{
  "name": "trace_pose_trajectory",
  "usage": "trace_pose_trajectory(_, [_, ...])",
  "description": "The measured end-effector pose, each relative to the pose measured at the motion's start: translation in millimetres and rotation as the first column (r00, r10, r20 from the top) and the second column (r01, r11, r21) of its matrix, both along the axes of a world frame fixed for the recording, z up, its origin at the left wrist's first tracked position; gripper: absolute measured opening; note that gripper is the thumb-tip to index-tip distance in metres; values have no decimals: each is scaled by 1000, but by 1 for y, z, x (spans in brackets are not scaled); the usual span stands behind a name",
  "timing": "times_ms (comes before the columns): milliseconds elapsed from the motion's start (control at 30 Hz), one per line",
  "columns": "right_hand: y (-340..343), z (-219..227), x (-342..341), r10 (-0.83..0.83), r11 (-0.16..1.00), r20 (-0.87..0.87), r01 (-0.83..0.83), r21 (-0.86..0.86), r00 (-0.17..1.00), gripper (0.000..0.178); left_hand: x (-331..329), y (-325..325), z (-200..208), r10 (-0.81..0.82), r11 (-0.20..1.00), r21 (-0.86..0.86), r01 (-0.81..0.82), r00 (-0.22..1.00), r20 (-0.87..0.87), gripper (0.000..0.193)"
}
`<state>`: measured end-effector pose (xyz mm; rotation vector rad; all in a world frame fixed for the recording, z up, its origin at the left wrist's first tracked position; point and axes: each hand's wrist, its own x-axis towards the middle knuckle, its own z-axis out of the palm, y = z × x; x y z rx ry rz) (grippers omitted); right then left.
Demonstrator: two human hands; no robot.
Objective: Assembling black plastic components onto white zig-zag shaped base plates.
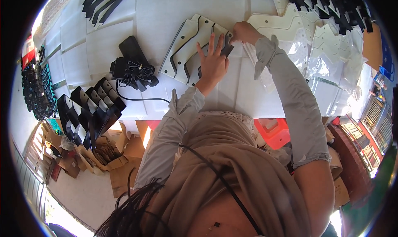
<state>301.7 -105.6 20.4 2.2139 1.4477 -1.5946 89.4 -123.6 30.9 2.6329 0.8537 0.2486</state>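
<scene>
In front of me on the white-covered table lies a flat white panel (188, 31) with zigzag black strips across it and small dark holes. My left hand (213, 65) rests on its right part, fingers stretched out and spread. At the panel's upper right corner my right hand (245, 33) is closed, fingertips pressed together. Whatever it pinches is hidden by the fingers. Between the two hands a short dark piece (228, 49) sticks out past the panel's edge.
A black power adapter with a bundled cable (134, 71) lies left of the panel. Black-and-white angled pieces (89, 108) stand at the table's left front edge. White zigzag sheets (282, 27) and clear plastic film (331, 67) cover the right. Black strips (105, 4) lie far left.
</scene>
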Motion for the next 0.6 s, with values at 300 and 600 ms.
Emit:
trace_pose_trajectory(300, [-11, -4, -18, 112, 942, 396, -224, 250, 911, 32, 0, 2, -1, -25, 999, -44, 23, 998, -64, 14])
trace_pose_trajectory(600, [1, -13, -36, 133, 888, 483, -320, 329, 865, 14, -1, 0, -3, -20, 999, -47, 20, 1000, 2, 19])
